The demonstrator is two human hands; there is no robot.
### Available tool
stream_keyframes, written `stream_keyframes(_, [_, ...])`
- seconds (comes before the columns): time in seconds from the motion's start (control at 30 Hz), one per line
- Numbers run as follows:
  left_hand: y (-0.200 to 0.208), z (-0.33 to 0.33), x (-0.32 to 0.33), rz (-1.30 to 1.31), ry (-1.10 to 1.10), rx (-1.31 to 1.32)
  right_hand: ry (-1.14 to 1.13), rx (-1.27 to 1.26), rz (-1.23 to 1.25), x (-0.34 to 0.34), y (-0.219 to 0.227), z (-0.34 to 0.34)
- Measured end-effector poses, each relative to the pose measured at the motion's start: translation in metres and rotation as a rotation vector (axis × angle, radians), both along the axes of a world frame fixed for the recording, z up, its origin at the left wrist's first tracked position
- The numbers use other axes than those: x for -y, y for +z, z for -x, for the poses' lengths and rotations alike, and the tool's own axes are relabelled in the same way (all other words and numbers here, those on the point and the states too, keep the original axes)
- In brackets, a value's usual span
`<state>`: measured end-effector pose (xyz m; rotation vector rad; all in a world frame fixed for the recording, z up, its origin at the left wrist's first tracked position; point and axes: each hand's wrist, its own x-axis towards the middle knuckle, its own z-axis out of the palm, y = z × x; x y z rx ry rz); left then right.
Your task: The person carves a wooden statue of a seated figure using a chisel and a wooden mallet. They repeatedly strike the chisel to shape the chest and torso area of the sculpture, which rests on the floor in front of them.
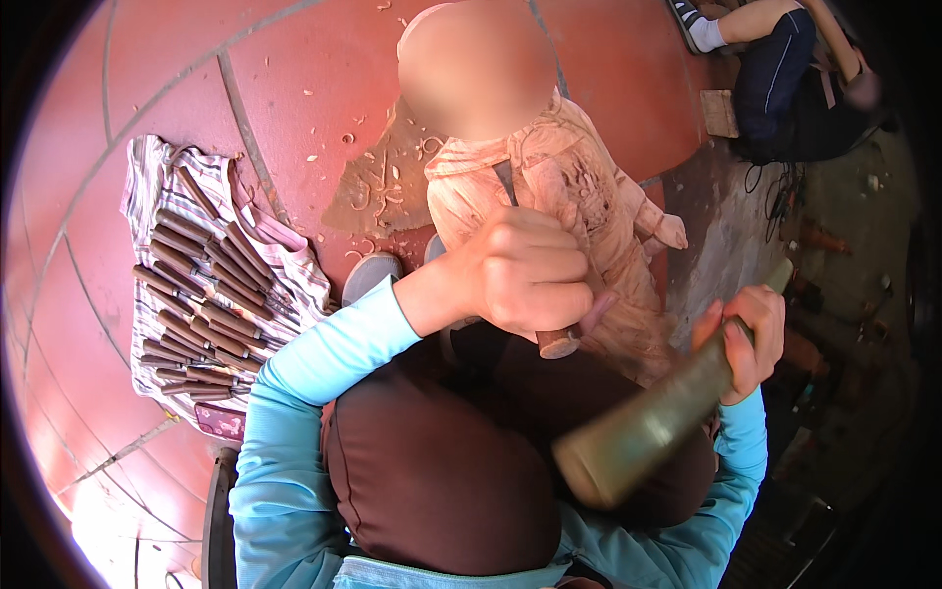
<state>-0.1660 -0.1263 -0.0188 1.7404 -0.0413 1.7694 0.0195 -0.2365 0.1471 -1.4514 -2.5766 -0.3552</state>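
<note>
A pale carved wooden figure (561,172) in draped robes stands in front of my knees, its head blurred over. My left hand (535,270) is closed round the wooden handle of a chisel (505,185). The blade points away from me and reaches the figure's chest; the handle's butt sticks out below my fist. In my right hand (751,339) I grip a heavy greenish wooden mallet (638,427). Its thick end hangs over my right thigh, apart from the chisel, and looks slightly smeared by motion.
To the left, several brown-handled chisels (211,324) lie on a striped cloth (147,182), with a patterned phone (221,420) at its near edge. Wood shavings (368,196) litter the red tiled floor (294,88). Another person (775,79) sits at the far right beside a wooden block (719,113).
</note>
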Motion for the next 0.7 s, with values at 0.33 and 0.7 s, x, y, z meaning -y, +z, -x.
stream_keyframes(0.33, [0.003,-0.006,0.007,-0.103,0.041,0.009,-0.082,-0.081,-0.029,0.005,-0.002,0.005])
stream_keyframes(0.7, [0.008,-0.008,-0.003,0.079,0.020,0.035,-0.155,0.109,0.124,-0.005,0.015,0.010])
